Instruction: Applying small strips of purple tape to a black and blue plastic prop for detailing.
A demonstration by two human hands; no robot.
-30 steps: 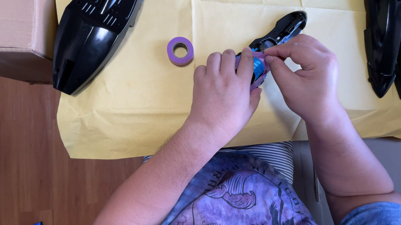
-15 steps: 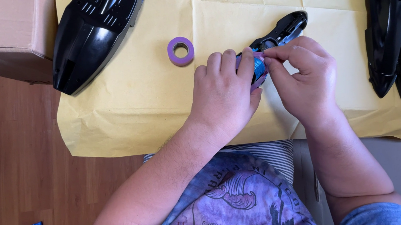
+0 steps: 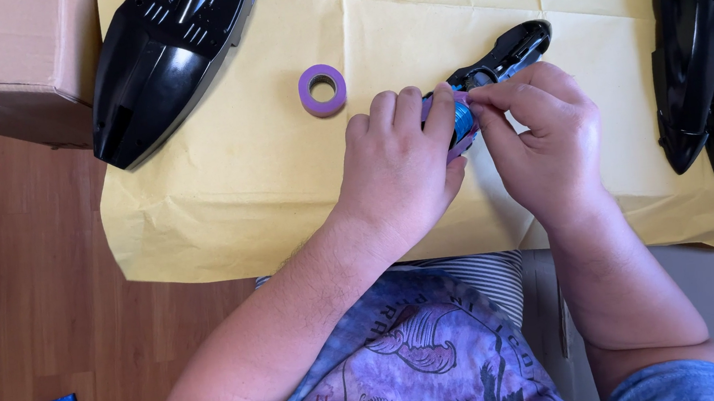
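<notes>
The left hand (image 3: 398, 169) is curling palm-down over the near end of a slim glossy black plastic part (image 3: 498, 59), its fingers closing on the blue-and-purple banded section. The right hand (image 3: 544, 148) is pinching that same section between thumb and forefinger. The part is lying on creased tan paper (image 3: 239, 187), near a purple tape roll (image 3: 322, 89).

Bare yellow paper (image 3: 231, 197) left of the hands; purple tape roll (image 3: 322, 89) and black shell (image 3: 166, 56) beyond.
</notes>
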